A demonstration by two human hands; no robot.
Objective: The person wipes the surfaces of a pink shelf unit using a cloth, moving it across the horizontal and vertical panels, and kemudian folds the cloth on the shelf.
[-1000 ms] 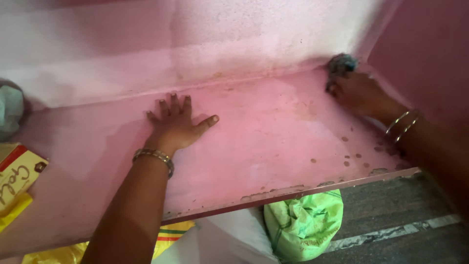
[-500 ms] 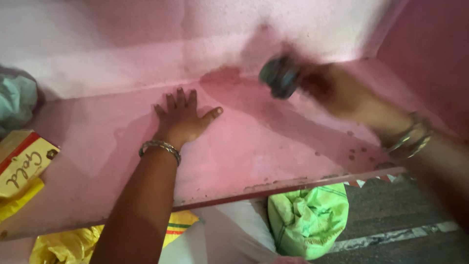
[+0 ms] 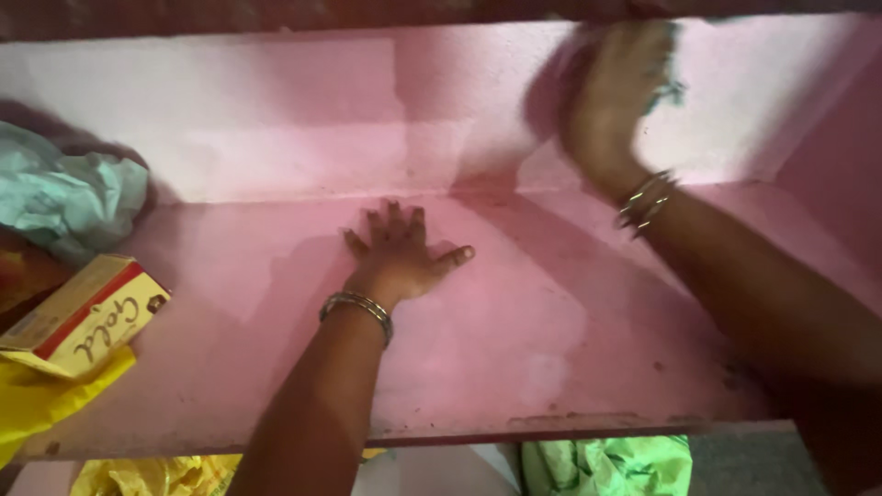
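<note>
At two o'clock, right hand (image 3: 614, 101), risen off the pink painted shelf (image 3: 514, 312), is gripping a blurred teal scrubbing cloth (image 3: 669, 90) against the pink back wall (image 3: 303, 119) while left hand (image 3: 400, 253) is pressing flat, fingers spread.

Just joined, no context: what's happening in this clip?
A person is wiping a pink shelf. The left hand lies flat, palm down, on the shelf surface. The right hand is raised against the pink back wall, blurred, gripping a dark cloth. A yellow box and a crumpled pale green bag sit at the shelf's left end.
</note>
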